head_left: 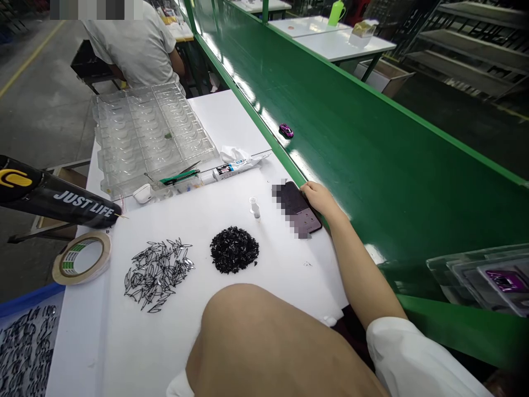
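My right hand (316,197) is at the upper right edge of a dark phone (301,208), its fingers curled and closed against that edge. The phone lies at the right side of the white work surface, its screen partly pixelated. My left hand is not in view. A large bare, bent part of a limb (252,342) fills the bottom centre. Beyond it sit a dense pile of small black pieces (234,250) and, to the left, a loose heap of thin black-outlined pieces (159,273). A small clear vial (254,208) stands between the black pile and the phone.
Clear moulded trays (151,138), a white tube (235,167) and green-handled tweezers (179,177) lie at the back. On the left are a tape roll (82,258) and a black cylinder (74,201). A green conveyor (351,127) runs along the right. A person (136,44) sits ahead.
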`<state>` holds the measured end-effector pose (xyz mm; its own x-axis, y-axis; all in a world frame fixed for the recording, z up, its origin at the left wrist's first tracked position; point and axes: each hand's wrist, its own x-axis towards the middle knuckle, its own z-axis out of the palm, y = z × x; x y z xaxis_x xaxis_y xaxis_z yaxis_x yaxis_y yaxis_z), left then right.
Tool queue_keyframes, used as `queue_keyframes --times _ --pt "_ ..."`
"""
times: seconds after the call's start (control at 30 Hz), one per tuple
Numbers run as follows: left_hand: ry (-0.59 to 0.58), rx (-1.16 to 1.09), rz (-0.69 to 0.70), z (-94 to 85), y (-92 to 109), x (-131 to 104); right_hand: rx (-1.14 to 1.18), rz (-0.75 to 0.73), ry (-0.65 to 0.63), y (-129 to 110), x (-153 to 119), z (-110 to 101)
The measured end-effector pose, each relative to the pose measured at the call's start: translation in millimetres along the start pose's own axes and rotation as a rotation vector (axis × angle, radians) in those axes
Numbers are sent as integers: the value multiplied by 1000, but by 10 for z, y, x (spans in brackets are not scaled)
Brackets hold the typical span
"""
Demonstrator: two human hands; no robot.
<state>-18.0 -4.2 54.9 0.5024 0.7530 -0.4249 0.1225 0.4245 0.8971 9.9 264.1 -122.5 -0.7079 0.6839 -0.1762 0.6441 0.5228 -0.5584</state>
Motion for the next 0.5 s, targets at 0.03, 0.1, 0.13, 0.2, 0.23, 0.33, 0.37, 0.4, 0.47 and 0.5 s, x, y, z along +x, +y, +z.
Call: queue_keyframes --times 0.03,0.1,0.13,0.2,0.23,0.33,0.37,0.4,0.47,0.5 --pt "15 -16 6 7 -9 -7 12 -10 -10 9 -6 -7" --pt "47 -42 16 32 -26 -20 33 -27 -26 22 -19 -18" --pt "59 -49 16 44 -32 -23 42 -32 -32 27 -25 -22" --pt "61 -49 7 58 -32 -20 58 -40 -39 37 -33 -26" --pt "54 -46 1 58 -29 -15 66 -43 -41 41 -34 -26" --pt "22 -45 -9 36 -14 6 87 -50 -47 53 -29 -25" --pt "12 -51 -5 25 -10 12 93 -51 -48 57 -27 -25" --pt "1 -56 -1 14 -8 17 97 -52 -49 59 -25 -25" --pt "-33 -53 -5 -7 -4 28 104 -55 -52 63 -25 -28" --pt "-51 -49 -11 -15 -2 34 107 -57 -54 64 -27 -31"
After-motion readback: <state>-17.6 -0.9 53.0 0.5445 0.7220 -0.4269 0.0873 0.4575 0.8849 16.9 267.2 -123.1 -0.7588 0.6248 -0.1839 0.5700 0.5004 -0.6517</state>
